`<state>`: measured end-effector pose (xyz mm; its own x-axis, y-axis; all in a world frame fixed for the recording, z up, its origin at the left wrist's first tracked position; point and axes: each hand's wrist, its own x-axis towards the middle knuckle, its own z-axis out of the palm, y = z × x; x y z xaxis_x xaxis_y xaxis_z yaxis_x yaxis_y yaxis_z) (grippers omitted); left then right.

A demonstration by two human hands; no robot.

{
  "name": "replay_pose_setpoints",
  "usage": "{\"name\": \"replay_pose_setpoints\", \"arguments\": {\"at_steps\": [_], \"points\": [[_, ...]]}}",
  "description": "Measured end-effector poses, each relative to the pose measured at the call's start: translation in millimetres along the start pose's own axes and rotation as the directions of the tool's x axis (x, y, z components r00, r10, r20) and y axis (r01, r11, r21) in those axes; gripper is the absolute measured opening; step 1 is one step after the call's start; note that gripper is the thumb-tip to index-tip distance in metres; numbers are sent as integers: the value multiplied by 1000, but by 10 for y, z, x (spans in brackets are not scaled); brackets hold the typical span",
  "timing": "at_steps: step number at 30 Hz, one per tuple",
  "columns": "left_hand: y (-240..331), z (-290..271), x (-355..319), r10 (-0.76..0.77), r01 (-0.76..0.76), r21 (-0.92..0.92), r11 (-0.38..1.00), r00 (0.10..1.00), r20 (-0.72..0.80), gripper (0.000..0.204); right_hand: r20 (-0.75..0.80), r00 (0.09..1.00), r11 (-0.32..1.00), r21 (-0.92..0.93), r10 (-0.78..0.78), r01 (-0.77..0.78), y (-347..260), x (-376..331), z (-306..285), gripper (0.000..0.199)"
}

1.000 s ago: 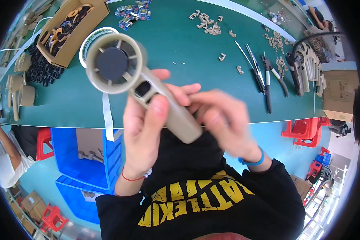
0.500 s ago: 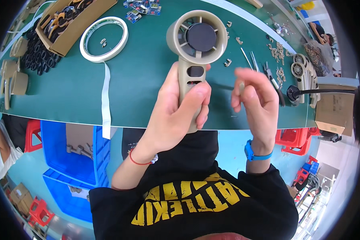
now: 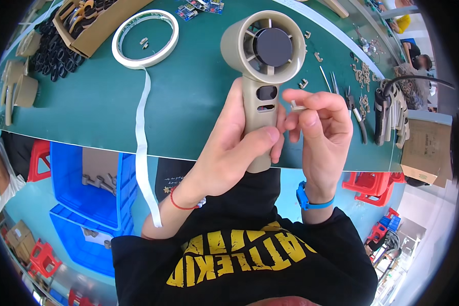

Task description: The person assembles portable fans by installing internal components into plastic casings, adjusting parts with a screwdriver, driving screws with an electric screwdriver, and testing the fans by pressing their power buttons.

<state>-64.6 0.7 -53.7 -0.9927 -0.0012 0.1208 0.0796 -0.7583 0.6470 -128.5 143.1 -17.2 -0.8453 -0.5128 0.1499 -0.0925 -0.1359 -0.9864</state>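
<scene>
A beige handheld fan [image 3: 234,53] with a round head and dark hub stands upright at the table's near edge. My left hand [image 3: 234,145] is wrapped round its handle, thumb across the front. Two openings, an oval one and a narrower slot below, show on the handle; a bit of red is visible inside the slot. Just right of the handle, my right hand [image 3: 325,122] pinches a small beige plastic piece [image 3: 298,107] between thumb and fingertips, apart from the fan.
On the green table [image 3: 199,66] lies a tape roll [image 3: 119,48], its loose strip [image 3: 142,148] hanging over the edge. Small beige parts [image 3: 362,76], tweezers [image 3: 334,81] and pliers [image 3: 355,109] lie right. Beyond the tape stands a cardboard box [image 3: 94,38]; blue crates [image 3: 89,204] stand below left.
My right hand has come left toward the handle, and the beige piece in its fingers now shows more plainly. The fan sits a little further right in view.
</scene>
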Motion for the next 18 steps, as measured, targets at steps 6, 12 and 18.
{"name": "replay_pose_setpoints", "arguments": {"at_steps": [6, 12, 18], "points": [[-8, 6, 4, 9, -9, 34, 999, 1000, 7, 44, -6, 997, 990, -125, -73, 72, -83, 48, -1, 16], [5, 69, -10, -11, 17, 92, 996, 998, -63, 43, 30, 965, 857, -454, -259, 244, -152, 54, 117, 23], [10, 37, -23, -73, 72, 111, 991, 997, 7, 54, 258, 894, 640, -628, -366, 443, -207, 161, 20, 24]]}}
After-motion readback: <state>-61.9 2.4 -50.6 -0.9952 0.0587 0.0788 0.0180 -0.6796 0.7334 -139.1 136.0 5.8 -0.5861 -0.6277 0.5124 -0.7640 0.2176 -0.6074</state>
